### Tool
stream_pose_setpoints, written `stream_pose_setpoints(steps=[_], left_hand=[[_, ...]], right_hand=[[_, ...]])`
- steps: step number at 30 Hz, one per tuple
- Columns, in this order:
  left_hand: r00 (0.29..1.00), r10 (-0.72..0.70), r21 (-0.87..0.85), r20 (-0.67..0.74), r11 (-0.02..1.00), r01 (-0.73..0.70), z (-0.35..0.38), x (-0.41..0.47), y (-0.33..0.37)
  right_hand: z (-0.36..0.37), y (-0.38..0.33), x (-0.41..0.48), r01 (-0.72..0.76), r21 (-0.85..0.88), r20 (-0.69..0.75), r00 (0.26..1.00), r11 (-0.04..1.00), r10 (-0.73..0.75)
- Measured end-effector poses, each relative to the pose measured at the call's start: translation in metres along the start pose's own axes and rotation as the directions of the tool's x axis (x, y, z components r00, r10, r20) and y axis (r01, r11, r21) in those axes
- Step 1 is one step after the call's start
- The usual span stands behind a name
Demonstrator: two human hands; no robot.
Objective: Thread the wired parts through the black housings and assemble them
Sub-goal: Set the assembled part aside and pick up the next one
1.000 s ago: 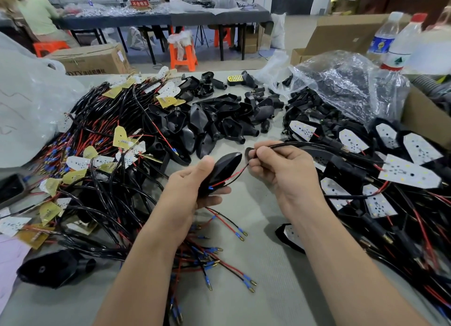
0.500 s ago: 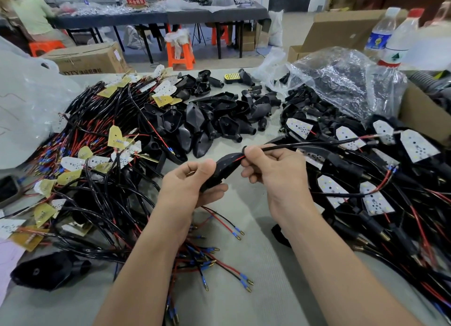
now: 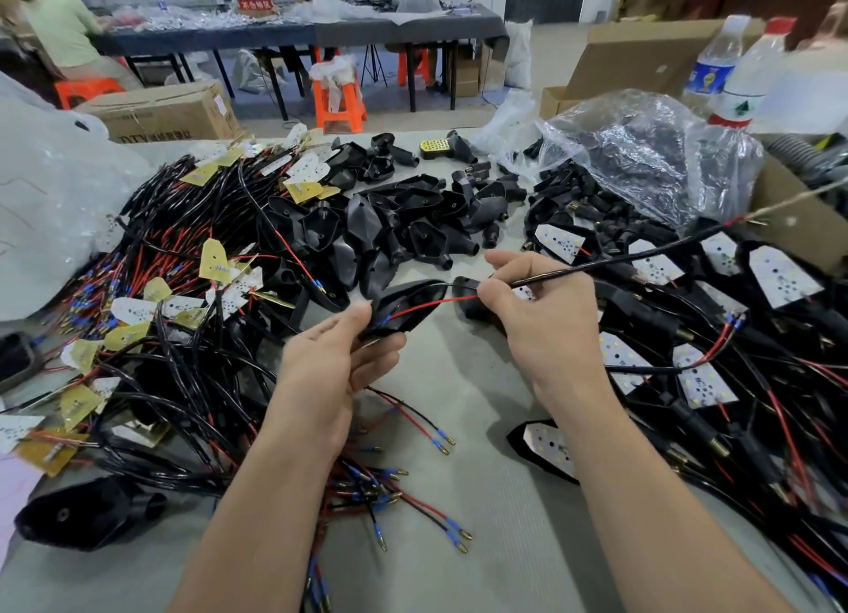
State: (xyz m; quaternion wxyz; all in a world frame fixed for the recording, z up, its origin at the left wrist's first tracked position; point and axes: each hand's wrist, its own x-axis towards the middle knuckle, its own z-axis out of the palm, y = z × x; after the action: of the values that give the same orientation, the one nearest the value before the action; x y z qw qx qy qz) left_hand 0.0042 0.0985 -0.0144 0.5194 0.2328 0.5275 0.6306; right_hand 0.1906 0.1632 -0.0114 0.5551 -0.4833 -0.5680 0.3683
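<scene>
— Left hand [image 3: 330, 364] first, from the head view: what has it got?
— It grips a black housing [image 3: 404, 309]. The thumb lies on the near left end and the curled fingers sit underneath, so the hollow side faces up.
— And the arm?
— The forearm rises from the near edge of the table [image 3: 459, 429], and the hand is raised over the table's middle.
— Right hand [image 3: 546, 323]?
— It is closed into a pinch. Thumb and forefinger nip a black cable [image 3: 596, 268] just beside the housing's narrow end, and the other fingers are folded toward the palm. The cable runs taut from the pinch toward the table's far right corner.
— Its arm?
— It comes in from the near right corner, with the back of the hand toward the camera.
— Anything between the hands?
— A red wire [image 3: 431, 302] crosses the housing's hollow to the right fingertips. I cannot tell whether it passes through the neck.
— What lies around them?
— Loose housings [image 3: 413, 218] are heaped toward the far edge. Wired parts [image 3: 160, 291] tangle along the left edge. Black pieces with white dotted boards [image 3: 780, 282] lie along the right edge. A clear plastic bag [image 3: 642, 153] sits at the far right, with two bottles [image 3: 734, 75] behind it.
</scene>
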Motion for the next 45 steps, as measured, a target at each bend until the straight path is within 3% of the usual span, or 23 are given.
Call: stream_pose_setpoints(steps=[2, 10, 13, 15, 17, 20, 22, 25, 29, 31, 34, 36, 39, 42, 45], left_hand=[[0.998, 0.044, 0.019, -0.043, 0.999, -0.044, -0.001, 0.002, 0.000], [0.998, 0.047, 0.041, 0.041, 0.998, -0.049, 0.001, -0.002, 0.000], [0.995, 0.057, 0.026, 0.088, 0.998, -0.059, 0.002, -0.004, 0.003], [0.991, 0.001, -0.059, 0.137, 0.998, 0.007, 0.003, -0.004, 0.004], [0.980, -0.029, -0.111, 0.195, 0.992, 0.052, 0.002, -0.003, 0.004], [0.986, 0.005, -0.020, 0.167, 1.000, -0.002, 0.000, -0.003, 0.003], [0.988, 0.034, 0.048, 0.151, 0.998, -0.042, 0.000, -0.003, 0.003], [0.989, 0.051, 0.085, 0.140, 0.994, -0.064, -0.002, -0.003, 0.003], [0.994, 0.105, 0.255, 0.015, 0.961, -0.105, -0.003, -0.002, -0.003], [0.976, 0.210, 0.304, -0.066, 0.935, -0.181, -0.002, -0.002, -0.004], [0.865, 0.461, 0.414, -0.200, 0.839, -0.352, -0.005, -0.004, -0.002], [0.809, 0.511, 0.339, -0.292, 0.846, -0.412, -0.008, -0.005, 0.004], [0.764, 0.445, 0.145, -0.468, 0.891, -0.430, -0.017, -0.004, 0.013], [0.726, 0.387, 0.031, -0.568, 0.892, -0.451, -0.025, -0.002, 0.018], [0.648, 0.437, 0.052, -0.624, 0.850, -0.524, -0.030, -0.003, 0.022]], right_hand=[[0.001, 0.000, -0.001, 0.022, 0.020, 0.015, 1.000, 1.000, -0.023], [0.015, -0.001, -0.009, -0.109, 0.102, 0.176, 0.980, 0.989, 0.090], [0.013, -0.005, -0.010, -0.182, 0.253, 0.244, 0.962, 0.950, 0.119], [0.013, -0.005, -0.011, -0.207, 0.309, 0.219, 0.965, 0.928, 0.142], [0.013, -0.004, -0.010, -0.180, 0.257, 0.135, 0.980, 0.949, 0.149], [0.011, -0.003, -0.009, -0.164, 0.158, 0.100, 0.984, 0.974, 0.150], [0.008, -0.003, -0.009, -0.188, 0.152, 0.185, 0.970, 0.970, 0.158], [0.005, -0.007, -0.011, -0.266, 0.218, 0.445, 0.884, 0.939, 0.147], [0.003, -0.011, -0.011, -0.410, 0.446, 0.485, 0.858, 0.796, 0.170], [0.002, -0.011, -0.011, -0.379, 0.382, 0.491, 0.856, 0.843, 0.162], [0.000, -0.010, -0.007, -0.375, 0.364, 0.367, 0.899, 0.853, 0.239], [-0.005, -0.010, 0.001, -0.432, 0.503, 0.262, 0.902, 0.749, 0.344], [-0.013, -0.010, 0.009, -0.436, 0.668, 0.192, 0.884, 0.603, 0.427], [-0.008, -0.013, 0.006, -0.442, 0.701, 0.201, 0.875, 0.560, 0.439], [-0.005, -0.018, 0.003, -0.456, 0.762, 0.288, 0.874, 0.459, 0.391]])
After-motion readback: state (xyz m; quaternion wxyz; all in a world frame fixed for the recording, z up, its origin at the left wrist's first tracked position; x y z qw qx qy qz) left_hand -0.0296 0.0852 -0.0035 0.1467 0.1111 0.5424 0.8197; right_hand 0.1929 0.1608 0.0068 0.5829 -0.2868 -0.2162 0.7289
